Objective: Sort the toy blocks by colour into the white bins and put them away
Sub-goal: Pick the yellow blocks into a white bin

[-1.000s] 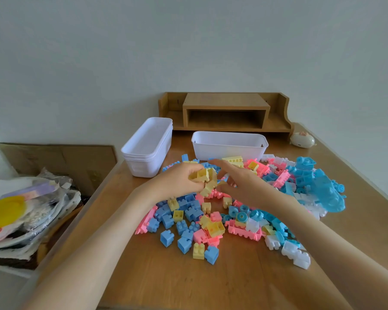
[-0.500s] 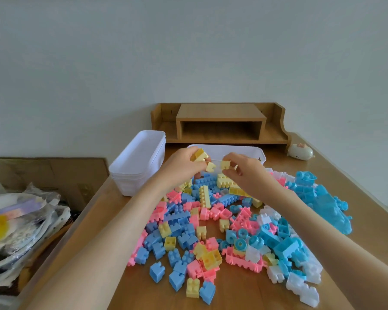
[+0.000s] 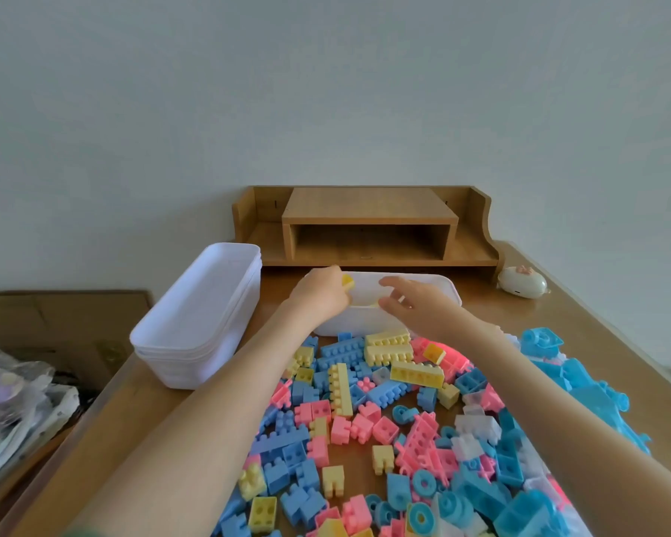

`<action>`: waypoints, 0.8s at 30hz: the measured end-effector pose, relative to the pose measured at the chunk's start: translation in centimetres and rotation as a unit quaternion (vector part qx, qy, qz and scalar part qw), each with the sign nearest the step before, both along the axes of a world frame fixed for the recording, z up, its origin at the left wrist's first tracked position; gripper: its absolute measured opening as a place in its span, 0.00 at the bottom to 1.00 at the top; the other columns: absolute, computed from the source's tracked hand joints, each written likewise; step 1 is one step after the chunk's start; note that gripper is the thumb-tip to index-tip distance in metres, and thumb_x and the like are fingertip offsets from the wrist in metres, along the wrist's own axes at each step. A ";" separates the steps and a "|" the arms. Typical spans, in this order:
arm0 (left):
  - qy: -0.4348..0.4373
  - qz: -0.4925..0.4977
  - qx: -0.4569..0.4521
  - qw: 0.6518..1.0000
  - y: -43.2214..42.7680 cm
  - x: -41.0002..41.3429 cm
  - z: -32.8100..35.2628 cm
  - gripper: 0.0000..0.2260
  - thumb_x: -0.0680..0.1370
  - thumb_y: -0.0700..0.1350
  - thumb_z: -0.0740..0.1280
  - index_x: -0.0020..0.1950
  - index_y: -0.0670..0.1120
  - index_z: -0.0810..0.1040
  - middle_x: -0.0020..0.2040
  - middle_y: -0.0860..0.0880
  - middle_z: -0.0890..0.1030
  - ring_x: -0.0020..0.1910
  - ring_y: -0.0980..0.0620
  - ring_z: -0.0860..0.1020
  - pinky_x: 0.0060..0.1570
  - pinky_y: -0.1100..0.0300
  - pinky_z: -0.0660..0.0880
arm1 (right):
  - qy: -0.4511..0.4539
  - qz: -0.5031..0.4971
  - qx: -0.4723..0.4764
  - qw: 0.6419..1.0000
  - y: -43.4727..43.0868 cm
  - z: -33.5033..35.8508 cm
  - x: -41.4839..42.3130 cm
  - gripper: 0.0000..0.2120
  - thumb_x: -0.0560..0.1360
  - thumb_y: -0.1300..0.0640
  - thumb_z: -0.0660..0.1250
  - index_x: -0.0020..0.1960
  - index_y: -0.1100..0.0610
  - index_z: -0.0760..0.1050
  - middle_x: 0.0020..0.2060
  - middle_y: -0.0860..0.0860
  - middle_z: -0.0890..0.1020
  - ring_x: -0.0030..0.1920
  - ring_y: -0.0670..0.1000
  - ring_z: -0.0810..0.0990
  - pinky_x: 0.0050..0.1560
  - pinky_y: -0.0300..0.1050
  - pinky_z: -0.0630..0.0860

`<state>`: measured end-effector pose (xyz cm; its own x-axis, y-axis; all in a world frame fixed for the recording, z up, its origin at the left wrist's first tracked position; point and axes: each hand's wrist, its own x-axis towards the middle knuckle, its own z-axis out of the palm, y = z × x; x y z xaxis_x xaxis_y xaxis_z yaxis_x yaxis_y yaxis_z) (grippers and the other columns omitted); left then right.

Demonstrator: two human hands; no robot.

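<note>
Both hands have moved farther out from the pile in the last half second and now hang over the bin point(image 3: 453, 294) at the far side of the table point(image 3: 582, 335). The right hand point(image 3: 419, 306), which was pinching a yellow piece a moment ago, now has its fingers spread and loose and holds nothing. The left hand point(image 3: 320, 294) is over the bin's left end, its fingers curled round a yellow block point(image 3: 347, 283) just above the rim. A pale yellow shape shows inside the bin between the hands; what it is cannot be told. Both forearms reach in from the near edge.

The unsorted blocks point(image 3: 384, 405), pink, blue, yellow and white, cover the near and right part of the wooden table, reaching up to the bin's near wall. A stack point(image 3: 198, 319) of white bins stands to the left, beside the left forearm. A wooden shelf point(image 3: 369, 226) sits against the pale wall point(image 3: 326, 91) just beyond the bin, and a small white gadget point(image 3: 521, 282) lies to its right. Off the table's left edge are cardboard point(image 3: 55, 315) and plastic bags point(image 3: 16, 397).
</note>
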<state>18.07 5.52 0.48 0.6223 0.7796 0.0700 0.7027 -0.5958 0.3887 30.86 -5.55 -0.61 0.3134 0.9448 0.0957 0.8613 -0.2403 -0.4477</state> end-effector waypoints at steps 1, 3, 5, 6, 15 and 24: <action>0.034 0.004 -0.003 0.999 0.1 0.1 -0.1 0.11 0.78 0.48 0.63 0.56 0.43 0.74 0.43 0.47 0.75 0.43 0.50 0.75 0.36 0.61 0.68 | 0.002 0.019 -0.005 1.000 -0.3 -0.2 0.0 0.22 0.78 0.46 0.59 0.71 0.47 0.62 0.61 0.49 0.74 0.55 0.46 0.74 0.56 0.43 0.75; 0.077 -0.003 -0.001 0.997 -0.1 0.5 0.0 0.16 0.78 0.51 0.63 0.60 0.42 0.73 0.43 0.47 0.75 0.45 0.50 0.76 0.40 0.61 0.69 | -0.035 0.052 0.001 0.998 -1.4 -0.2 0.1 0.24 0.76 0.45 0.63 0.70 0.46 0.61 0.65 0.47 0.69 0.63 0.47 0.68 0.66 0.49 0.68; 0.091 -0.014 -0.004 0.996 -0.5 0.6 0.1 0.20 0.78 0.54 0.64 0.64 0.42 0.71 0.45 0.47 0.75 0.45 0.51 0.75 0.40 0.62 0.69 | -0.103 0.089 0.028 0.990 -2.7 -0.3 -0.2 0.27 0.73 0.43 0.66 0.69 0.45 0.61 0.66 0.44 0.65 0.65 0.47 0.61 0.68 0.48 0.61; 0.080 -0.018 -0.009 0.997 -0.7 0.4 0.1 0.21 0.78 0.54 0.64 0.65 0.42 0.70 0.45 0.48 0.74 0.44 0.52 0.74 0.37 0.63 0.68 | -0.127 0.104 0.034 0.986 -3.3 -0.2 -0.4 0.28 0.72 0.42 0.67 0.68 0.45 0.61 0.64 0.43 0.64 0.63 0.46 0.60 0.67 0.46 0.60; -0.040 -0.063 0.100 0.992 -4.8 -3.0 1.4 0.12 0.80 0.50 0.60 0.60 0.46 0.72 0.59 0.47 0.71 0.58 0.50 0.70 0.48 0.63 0.67 | -0.098 0.094 -0.097 0.986 -4.4 0.0 -1.8 0.25 0.75 0.43 0.63 0.70 0.45 0.62 0.64 0.45 0.67 0.64 0.47 0.64 0.65 0.47 0.64; 0.223 -0.040 0.016 0.974 -8.5 -5.5 0.8 0.20 0.74 0.62 0.65 0.45 0.45 0.77 0.35 0.50 0.74 0.33 0.55 0.72 0.28 0.64 0.65 | -0.095 0.044 -0.071 0.992 -4.5 0.0 -3.2 0.09 0.76 0.48 0.64 0.52 0.50 0.67 0.53 0.46 0.68 0.55 0.48 0.67 0.60 0.47 0.70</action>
<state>12.59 -2.96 1.24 0.6546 0.7297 -0.1975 0.7486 -0.6622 0.0345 27.63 -10.03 -0.58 0.2172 0.9761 0.0089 0.9475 -0.2086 -0.2423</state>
